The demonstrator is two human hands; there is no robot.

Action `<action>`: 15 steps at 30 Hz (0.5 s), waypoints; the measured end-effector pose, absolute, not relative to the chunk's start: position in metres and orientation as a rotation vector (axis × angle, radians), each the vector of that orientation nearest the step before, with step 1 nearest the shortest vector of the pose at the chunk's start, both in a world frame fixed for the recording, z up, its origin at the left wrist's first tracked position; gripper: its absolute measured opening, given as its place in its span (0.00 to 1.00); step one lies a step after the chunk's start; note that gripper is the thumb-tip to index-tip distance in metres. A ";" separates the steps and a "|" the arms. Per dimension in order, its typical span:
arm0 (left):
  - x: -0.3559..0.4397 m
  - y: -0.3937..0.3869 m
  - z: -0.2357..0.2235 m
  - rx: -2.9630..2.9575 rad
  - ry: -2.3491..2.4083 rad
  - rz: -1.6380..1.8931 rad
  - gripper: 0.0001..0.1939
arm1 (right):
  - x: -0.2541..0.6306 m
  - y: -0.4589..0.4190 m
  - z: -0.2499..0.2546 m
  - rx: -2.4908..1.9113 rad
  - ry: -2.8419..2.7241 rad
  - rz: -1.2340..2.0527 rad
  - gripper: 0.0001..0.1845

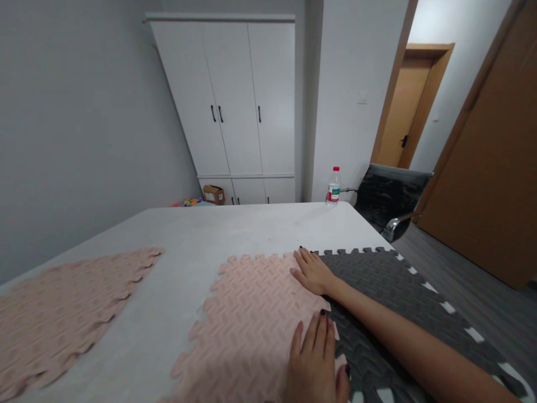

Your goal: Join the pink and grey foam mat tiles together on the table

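Note:
A pink foam puzzle mat (251, 302) with toothed edges lies on the white table. Its right edge meets a dark grey foam mat (377, 291) of the same woven pattern. My right hand (314, 273) rests flat with fingers extended over the far end of the seam between them. Closer to me, my left hand (312, 364) lies palm down along the same seam, fingers out and thumb to the right. Between the hands, a few pink teeth show against the grey mat; whether they sit fully in its notches I cannot tell. Part of the seam is hidden under my hands.
A second pink mat (75, 302) lies apart on the left of the white table (235, 224). A water bottle (334, 187) with a red cap stands at the far right corner. Beyond are a black chair (388, 193), a white wardrobe (251, 101) and a cardboard box (213, 194).

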State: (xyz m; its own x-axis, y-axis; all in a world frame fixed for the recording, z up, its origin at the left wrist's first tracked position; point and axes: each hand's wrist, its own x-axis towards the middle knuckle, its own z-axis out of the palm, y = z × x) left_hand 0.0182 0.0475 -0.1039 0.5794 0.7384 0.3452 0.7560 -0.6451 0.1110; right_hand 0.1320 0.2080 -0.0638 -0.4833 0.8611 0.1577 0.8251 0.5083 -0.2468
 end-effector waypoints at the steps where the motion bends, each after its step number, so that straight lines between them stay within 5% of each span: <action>1: 0.021 0.048 -0.104 -2.765 -1.331 -0.561 0.34 | 0.133 0.208 -0.063 -1.422 -2.496 0.201 0.40; 15: 0.030 0.030 -0.043 -3.058 -1.733 -0.332 0.33 | 0.130 0.212 -0.070 -1.493 -2.549 0.080 0.37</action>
